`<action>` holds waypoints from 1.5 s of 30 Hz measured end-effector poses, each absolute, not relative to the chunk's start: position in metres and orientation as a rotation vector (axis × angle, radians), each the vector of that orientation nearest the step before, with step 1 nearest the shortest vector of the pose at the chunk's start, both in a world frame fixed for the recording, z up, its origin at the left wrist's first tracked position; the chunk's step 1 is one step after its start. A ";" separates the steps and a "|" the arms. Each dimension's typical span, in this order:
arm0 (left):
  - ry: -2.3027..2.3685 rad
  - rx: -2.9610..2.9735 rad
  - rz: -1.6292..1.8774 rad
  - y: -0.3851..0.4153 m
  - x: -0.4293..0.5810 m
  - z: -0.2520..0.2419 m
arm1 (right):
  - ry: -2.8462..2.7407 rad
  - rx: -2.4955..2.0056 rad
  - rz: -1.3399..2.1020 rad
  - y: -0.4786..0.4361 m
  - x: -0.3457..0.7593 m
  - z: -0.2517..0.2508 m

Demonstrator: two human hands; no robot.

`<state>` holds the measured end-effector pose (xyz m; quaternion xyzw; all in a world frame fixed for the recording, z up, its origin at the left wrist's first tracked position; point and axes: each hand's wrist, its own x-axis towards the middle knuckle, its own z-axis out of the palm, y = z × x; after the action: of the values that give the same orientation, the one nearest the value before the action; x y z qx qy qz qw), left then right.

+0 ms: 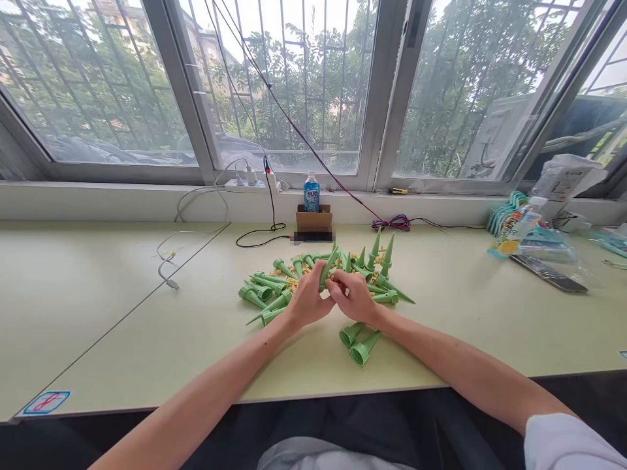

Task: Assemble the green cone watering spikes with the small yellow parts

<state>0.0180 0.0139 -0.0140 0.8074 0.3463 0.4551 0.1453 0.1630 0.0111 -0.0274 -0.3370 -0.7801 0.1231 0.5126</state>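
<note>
Two bottles (312, 196), one cardboard box (314, 222) and one power strip (251, 187) are seen. Two green plastic spikes (361, 353) are found near the front — more, plus yellow bits (292, 283), are too heaped to be counted.

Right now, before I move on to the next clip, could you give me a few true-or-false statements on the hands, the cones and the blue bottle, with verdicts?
1. The left hand holds a green cone. True.
2. The right hand rests on the power strip. False: it is up against the left hand, by the held cone.
3. Two loose cones lie nearer the table's front edge than the hands. True.
4. Every other cone lies flat. False: some upright cones stand tip up.
5. The blue bottle lies on its side. False: it is upright, its base hidden by a cardboard box.
</note>
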 end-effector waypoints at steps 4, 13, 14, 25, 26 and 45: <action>0.920 2.341 1.247 0.018 0.014 -0.014 | -1.884 -0.795 0.313 0.011 0.163 -0.028; 0.936 2.325 1.095 0.014 0.011 -0.009 | -1.963 -0.658 0.374 0.013 0.165 -0.026; 0.953 2.319 1.089 0.014 0.010 -0.010 | -1.980 -0.643 0.390 0.013 0.165 -0.026; 0.912 2.328 1.113 0.014 0.009 -0.010 | -2.008 -0.655 0.493 0.009 0.164 -0.026; 0.917 2.332 1.120 0.013 0.009 -0.010 | -2.003 -0.667 0.502 0.008 0.163 -0.026; 0.977 2.211 1.264 0.007 0.017 -0.014 | -1.905 -0.747 0.511 0.004 0.159 -0.027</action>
<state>0.0166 0.0067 -0.0140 0.7933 0.3506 0.4534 0.2053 0.1588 0.0036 -0.0273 -0.3081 -0.7854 0.2106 0.4938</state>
